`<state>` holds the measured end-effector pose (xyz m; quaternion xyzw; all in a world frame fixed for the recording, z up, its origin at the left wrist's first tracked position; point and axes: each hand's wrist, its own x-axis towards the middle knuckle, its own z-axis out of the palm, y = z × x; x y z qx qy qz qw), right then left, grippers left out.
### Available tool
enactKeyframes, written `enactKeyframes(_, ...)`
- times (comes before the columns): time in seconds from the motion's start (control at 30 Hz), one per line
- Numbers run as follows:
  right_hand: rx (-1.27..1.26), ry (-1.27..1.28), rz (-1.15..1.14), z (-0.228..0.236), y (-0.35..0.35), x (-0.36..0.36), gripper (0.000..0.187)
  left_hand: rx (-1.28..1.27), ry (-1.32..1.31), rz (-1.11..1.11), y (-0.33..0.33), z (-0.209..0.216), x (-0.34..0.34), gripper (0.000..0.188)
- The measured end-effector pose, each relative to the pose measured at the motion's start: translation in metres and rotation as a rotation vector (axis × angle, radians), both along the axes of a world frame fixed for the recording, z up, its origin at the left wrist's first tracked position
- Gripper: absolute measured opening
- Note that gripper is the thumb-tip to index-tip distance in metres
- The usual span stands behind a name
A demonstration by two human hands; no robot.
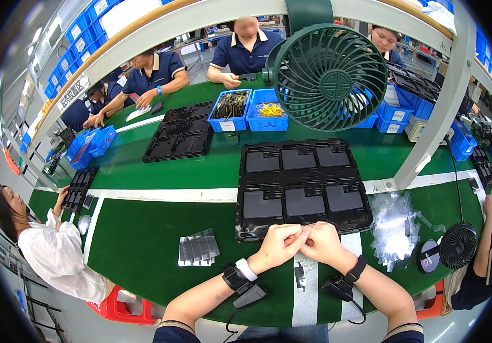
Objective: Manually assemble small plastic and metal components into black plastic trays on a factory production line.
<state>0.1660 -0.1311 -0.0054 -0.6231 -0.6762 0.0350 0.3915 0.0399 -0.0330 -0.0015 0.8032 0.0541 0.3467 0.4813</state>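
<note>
My left hand (278,244) and my right hand (321,242) meet fingertip to fingertip at the near edge of a black moulded tray (245,226). The tray holds several flat dark grey panels (305,200) in two rows. Both hands have their fingers curled together; something very small may be pinched between them, too small to tell. A black strap with a cabled box is on each wrist, and a white band is on the left one. A small stack of grey film pieces (198,248) lies to the left of my left hand.
A heap of clear plastic film (393,224) lies right of the tray. A green fan (329,76) stands behind it, with blue parts bins (248,110) and another black tray (182,132) beyond. Several people work around the green table (137,240). A small black fan (457,246) sits at the right.
</note>
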Motion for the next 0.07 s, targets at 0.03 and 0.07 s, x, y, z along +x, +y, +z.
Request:
enactKeyframes(0.03,-0.004,0.003,0.001,-0.0002,-0.0001,0.0001,0.009,0.003,0.0,0.0,-0.0001,0.0003,0.0,0.039)
enactKeyframes(0.07,-0.02,-0.003,-0.005,-0.0002,-0.0006,0.0004,0.01,0.006,0.0,0.0,-0.0002,0.0009,-0.0002,0.039)
